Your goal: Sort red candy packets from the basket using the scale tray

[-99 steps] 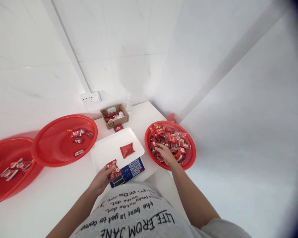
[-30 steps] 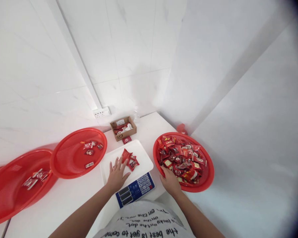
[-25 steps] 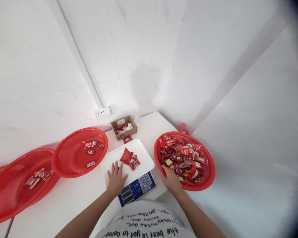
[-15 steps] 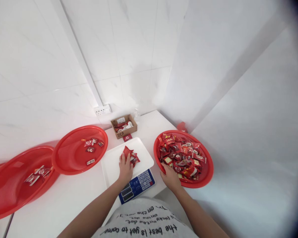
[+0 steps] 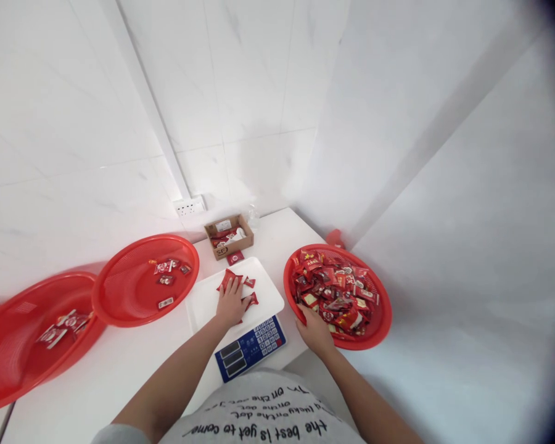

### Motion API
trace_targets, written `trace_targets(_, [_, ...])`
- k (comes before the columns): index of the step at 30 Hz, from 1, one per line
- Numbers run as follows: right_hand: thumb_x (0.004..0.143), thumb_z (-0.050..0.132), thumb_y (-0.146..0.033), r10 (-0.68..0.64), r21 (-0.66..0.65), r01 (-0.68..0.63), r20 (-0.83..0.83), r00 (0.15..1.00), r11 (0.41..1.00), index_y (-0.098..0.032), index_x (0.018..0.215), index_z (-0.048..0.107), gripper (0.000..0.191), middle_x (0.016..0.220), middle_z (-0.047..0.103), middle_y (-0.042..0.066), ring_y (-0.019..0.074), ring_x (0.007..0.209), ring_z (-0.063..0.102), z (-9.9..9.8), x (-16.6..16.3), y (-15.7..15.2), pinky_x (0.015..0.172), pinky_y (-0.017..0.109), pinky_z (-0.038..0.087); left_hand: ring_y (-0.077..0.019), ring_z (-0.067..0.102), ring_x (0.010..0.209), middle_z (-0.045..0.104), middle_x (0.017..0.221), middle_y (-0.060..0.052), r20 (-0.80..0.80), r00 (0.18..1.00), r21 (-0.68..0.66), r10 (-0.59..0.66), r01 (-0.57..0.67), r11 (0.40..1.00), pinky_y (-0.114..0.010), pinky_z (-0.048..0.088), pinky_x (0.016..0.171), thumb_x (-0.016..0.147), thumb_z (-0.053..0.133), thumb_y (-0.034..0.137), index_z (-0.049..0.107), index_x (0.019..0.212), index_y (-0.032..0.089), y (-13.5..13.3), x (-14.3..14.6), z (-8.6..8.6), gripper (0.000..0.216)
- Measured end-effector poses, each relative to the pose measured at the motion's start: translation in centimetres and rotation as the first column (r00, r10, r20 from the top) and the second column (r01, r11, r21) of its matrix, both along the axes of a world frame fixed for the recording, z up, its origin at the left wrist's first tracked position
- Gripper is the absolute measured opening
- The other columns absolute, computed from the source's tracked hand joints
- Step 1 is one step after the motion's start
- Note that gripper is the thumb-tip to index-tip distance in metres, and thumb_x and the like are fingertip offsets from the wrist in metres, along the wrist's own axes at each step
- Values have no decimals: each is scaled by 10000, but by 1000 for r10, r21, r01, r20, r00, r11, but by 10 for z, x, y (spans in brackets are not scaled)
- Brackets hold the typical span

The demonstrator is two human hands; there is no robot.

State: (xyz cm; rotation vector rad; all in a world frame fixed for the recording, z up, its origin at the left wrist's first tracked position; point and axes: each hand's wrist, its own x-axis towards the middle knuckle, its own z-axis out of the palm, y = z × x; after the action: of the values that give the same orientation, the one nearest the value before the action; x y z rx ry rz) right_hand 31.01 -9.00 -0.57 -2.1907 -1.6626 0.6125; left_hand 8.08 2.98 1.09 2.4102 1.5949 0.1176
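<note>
My left hand lies over several red snack packets on the white tray of a digital scale. Its fingers are spread, and they partly cover the packets. The scale's blue keypad panel faces me below the tray. On the right, my right hand is closed on the near-left rim of a round red plastic basket. That basket holds a heap of small red packets, and it sticks out past the table's edge.
Behind the scale stands a small cardboard box with packets inside; a red packet lies before it. To the left, a red basket and a larger red basket hold a few packets each. White walls enclose the table.
My left hand has moved slightly left and down on the tray, and the packets beneath it are more spread out. My right hand stays on the basket rim. The view has shifted a little.
</note>
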Motion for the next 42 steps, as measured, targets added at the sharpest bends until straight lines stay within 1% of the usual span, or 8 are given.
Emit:
trace_targets(3, [819, 400, -251, 11, 3, -11, 17, 1000, 1000, -124, 1255, 478, 461, 1259, 536, 107, 211, 1171, 476, 1, 0, -1, 999, 327, 344, -278, 230, 1336, 349, 1421, -127, 24, 1000, -49, -11, 13, 999, -506, 151, 1072, 859, 397, 410, 425, 1302, 166, 8, -3, 2, 506])
trace_targets(9, [820, 401, -250, 18, -15, -17, 32, 999, 1000, -97, 1260, 469, 471, 1276, 518, 127, 219, 1172, 473, 2, -2, -1, 997, 337, 347, -253, 414, 1208, 457, 1306, -138, 131, 989, -40, 70, -66, 997, -382, 343, 988, 831, 449, 287, 478, 1227, 148, 21, -17, 15, 421])
trace_targets(12, [820, 403, -246, 9, -22, -9, 33, 999, 1000, -111, 1263, 468, 467, 1276, 519, 121, 221, 1170, 474, 3, -2, -1, 988, 341, 354, -253, 438, 1176, 492, 1260, -108, 156, 984, -57, 89, -81, 995, -360, 372, 960, 740, 545, 184, 517, 1171, 182, 25, -22, 18, 432])
trace_targets(16, [817, 410, -244, -4, -17, 4, 24, 1000, 1000, -146, 1264, 470, 461, 1262, 532, 107, 217, 1157, 485, 2, -1, -1, 972, 337, 365, -234, 489, 1125, 511, 1236, -110, 217, 963, -80, 158, -144, 986, -342, 416, 902, 690, 461, 21, 489, 1187, 187, 31, -25, 21, 525])
trace_targets(24, [814, 420, -253, -18, -11, 18, 29, 999, 1000, -177, 1256, 479, 453, 1247, 546, 91, 217, 1145, 494, -1, -1, -1, 961, 330, 370, -148, 638, 814, 647, 993, -59, 379, 852, -145, 360, -330, 933, -285, 505, 724, 785, 376, 73, 393, 1235, 189, 47, -30, 20, 465])
trace_targets(29, [813, 411, -250, -17, -17, 17, 33, 999, 1000, -158, 1248, 484, 451, 1241, 549, 103, 215, 1128, 506, 2, -2, -1, 951, 325, 377, -247, 417, 1228, 460, 1312, -153, 405, 841, -86, 358, -355, 931, -408, 379, 980, 835, 425, 263, 394, 1274, 145, 25, -32, 14, 455])
trace_targets(35, [804, 412, -242, -16, -24, 17, 35, 999, 1000, -147, 1247, 484, 459, 1249, 541, 109, 220, 1139, 497, 4, -2, -1, 953, 327, 376, -297, 115, 1365, 222, 1477, -123, 169, 985, 51, -18, 9, 999, -515, 176, 1067, 836, 441, 447, 367, 1348, 196, -27, -32, -7, 575])
trace_targets(42, [798, 428, -250, -31, -5, 31, -13, 999, 999, -160, 1242, 488, 456, 1245, 542, 107, 217, 1149, 491, 1, -1, 0, 972, 345, 363, -309, 106, 1364, 164, 1494, -114, 26, 998, 146, 56, -59, 988, -547, 163, 1053, 858, 401, 438, 299, 1389, 228, -17, -22, -14, 580])
